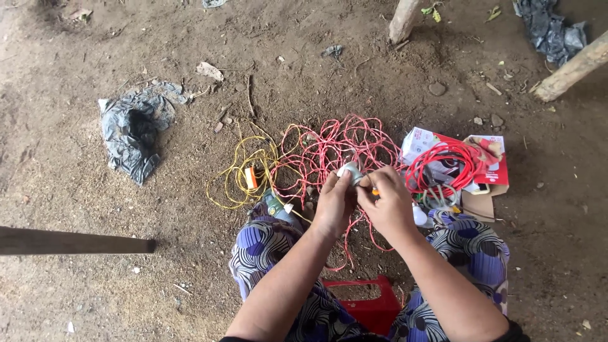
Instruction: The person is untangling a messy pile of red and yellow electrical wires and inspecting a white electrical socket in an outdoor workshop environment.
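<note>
Far left of the hands a crumpled grey plastic sheet [133, 133] lies on the dirt floor [76, 190], and below it one dark wooden pole [76, 241] pokes in from the frame's edge. Closer, just left of the grip, a loose coil of yellow wire [237, 174] lies with a small orange piece inside it. The left hand [334, 204] and right hand [386, 202] meet over one small white-and-grey fitting [350, 172], rounded and pale, held up between the fingertips of both; the left pinches it narrowly from below and the right closes on its other side. It is too small and too covered to tell which way its long axis runs, though it seems tilted up and away from the person. Behind and beneath the grip sprawls one big tangle of red wire [335, 149], strands running under both hands towards the red plastic stool [373, 304] between the knees. Right of the grip sits a second, neater coil of red wire [443, 164], resting on an opened cardboard box [494, 171]. Two pale wooden posts [570, 69] cross the top of the view, and a second grey plastic scrap [548, 28] lies in the upper right corner.
</note>
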